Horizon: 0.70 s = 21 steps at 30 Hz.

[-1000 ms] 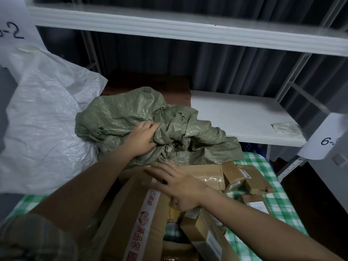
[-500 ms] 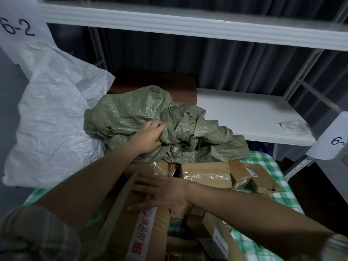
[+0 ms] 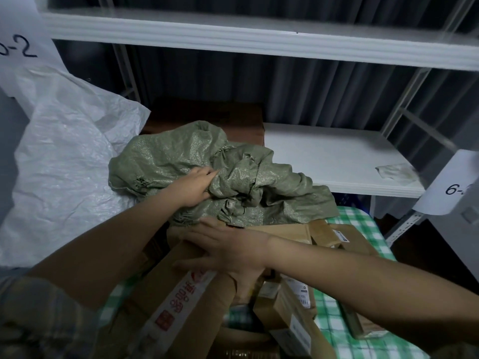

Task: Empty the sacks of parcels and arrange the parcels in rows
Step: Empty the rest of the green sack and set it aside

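Observation:
A crumpled green woven sack [image 3: 166, 156] lies on the back of a pile of cardboard parcels. My left hand [image 3: 195, 186] grips a fold of the sack near its middle. My right hand [image 3: 228, 248] lies flat, fingers spread, on top of a large brown box with red-and-white tape [image 3: 181, 301]. Smaller brown parcels [image 3: 324, 233] lie to the right and another labelled parcel [image 3: 293, 314] sits below my right wrist. All of them rest on a green-checked tablecloth [image 3: 363, 221].
A big white woven sack [image 3: 59, 161] leans at the left. A white shelf board [image 3: 329, 156] runs behind the pile, with a crumpled scrap [image 3: 396, 172] on it. Another shelf [image 3: 233, 35] crosses overhead. Paper labels [image 3: 451, 187] hang on the shelf posts.
My right hand slid left and forward across the top of the large taped box, and its fingers spread flat. My left hand has kept its hold on the green sack.

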### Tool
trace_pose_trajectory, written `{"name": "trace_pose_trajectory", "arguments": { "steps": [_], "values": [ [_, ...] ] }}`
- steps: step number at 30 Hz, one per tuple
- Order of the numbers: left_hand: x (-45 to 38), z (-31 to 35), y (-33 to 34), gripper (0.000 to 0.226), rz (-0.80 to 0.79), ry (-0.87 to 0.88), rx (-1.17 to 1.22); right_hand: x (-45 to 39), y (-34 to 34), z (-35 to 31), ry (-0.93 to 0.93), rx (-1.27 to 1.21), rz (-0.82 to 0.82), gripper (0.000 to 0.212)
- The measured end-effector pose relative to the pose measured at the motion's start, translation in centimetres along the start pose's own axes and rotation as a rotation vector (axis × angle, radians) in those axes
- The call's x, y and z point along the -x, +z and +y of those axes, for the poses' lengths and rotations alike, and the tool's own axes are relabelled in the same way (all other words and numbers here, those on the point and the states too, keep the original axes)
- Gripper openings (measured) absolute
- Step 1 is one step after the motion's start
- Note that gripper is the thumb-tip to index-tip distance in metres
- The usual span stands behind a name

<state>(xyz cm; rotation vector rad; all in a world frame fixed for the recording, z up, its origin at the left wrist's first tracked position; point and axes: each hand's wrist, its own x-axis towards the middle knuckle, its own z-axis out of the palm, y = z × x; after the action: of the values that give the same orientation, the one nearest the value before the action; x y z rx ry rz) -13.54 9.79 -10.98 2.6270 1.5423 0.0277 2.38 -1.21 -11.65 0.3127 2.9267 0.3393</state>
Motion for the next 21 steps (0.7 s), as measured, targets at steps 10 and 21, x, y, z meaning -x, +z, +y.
{"name": "trace_pose_trajectory", "arguments": {
  "steps": [10,21],
  "values": [
    [-0.6,-0.4,-2.0,0.064,-0.168,0.001,0.063,4.6,-4.8,0.6,0.282,-0.204,-0.049,0.134],
    [-2.4,0.8,-2.5,0.055,-0.156,-0.140,0.112,10.1,-7.2,1.3,0.587,-0.228,-0.098,0.125]
  ]
}}
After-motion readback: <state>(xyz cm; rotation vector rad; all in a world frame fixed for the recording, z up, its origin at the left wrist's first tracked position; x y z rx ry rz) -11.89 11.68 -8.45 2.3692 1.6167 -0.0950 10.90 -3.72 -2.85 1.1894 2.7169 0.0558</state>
